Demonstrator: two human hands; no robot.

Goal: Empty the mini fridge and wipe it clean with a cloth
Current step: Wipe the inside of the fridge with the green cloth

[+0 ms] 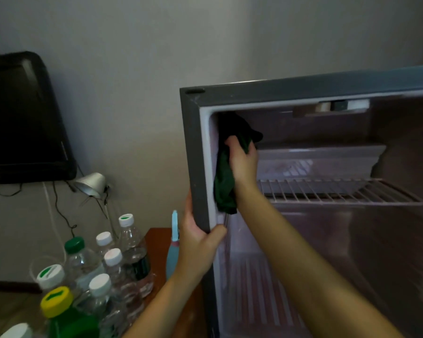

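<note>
Your right hand (242,158) grips the dark green cloth (226,181), pressing it against the mini fridge's (195,152) inner left wall, just above the wire shelf (340,193). Left hand (198,237) curls round the cabinet's front left edge — thumb inside. Water bottles (112,264) crowd the table (156,240) beside it.

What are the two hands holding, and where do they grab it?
The right hand grips the dark green cloth around its bunched middle, inside the mini fridge. The left hand holds the mini fridge by its left front edge.
</note>
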